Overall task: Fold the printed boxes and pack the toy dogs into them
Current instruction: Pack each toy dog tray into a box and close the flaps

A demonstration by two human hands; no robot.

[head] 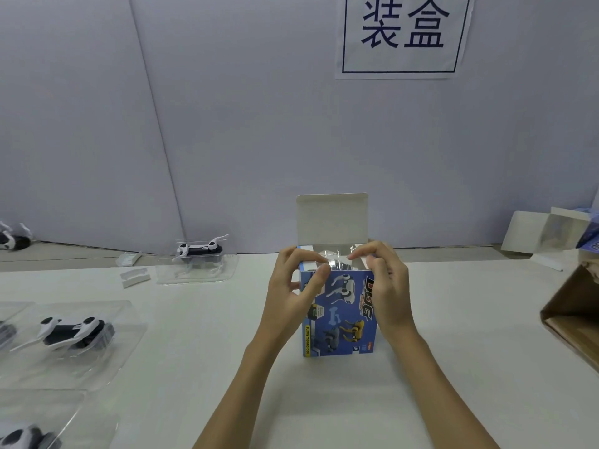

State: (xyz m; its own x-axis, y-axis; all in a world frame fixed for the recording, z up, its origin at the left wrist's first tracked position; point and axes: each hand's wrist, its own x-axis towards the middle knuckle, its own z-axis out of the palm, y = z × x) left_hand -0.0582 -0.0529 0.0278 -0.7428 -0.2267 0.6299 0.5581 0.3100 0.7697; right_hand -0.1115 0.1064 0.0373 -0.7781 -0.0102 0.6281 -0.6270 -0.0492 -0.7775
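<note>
Head view: box (338,315) upright at table centre, lid flap up. Left hand (293,291) + right hand (384,286) pinch the clear tray (334,262) at the mouth, fingers narrow. Step looks like insertion; next: push tray down, close flap. More dogs (76,332) wait on left.

Light: you are working under even, cool, slightly dim light | Shadows: faint ones are lying on the counter (201,319) | Glare: a sheen is showing on the clear film (330,259) | Edges: lines are bowing, corners are going soft
</note>
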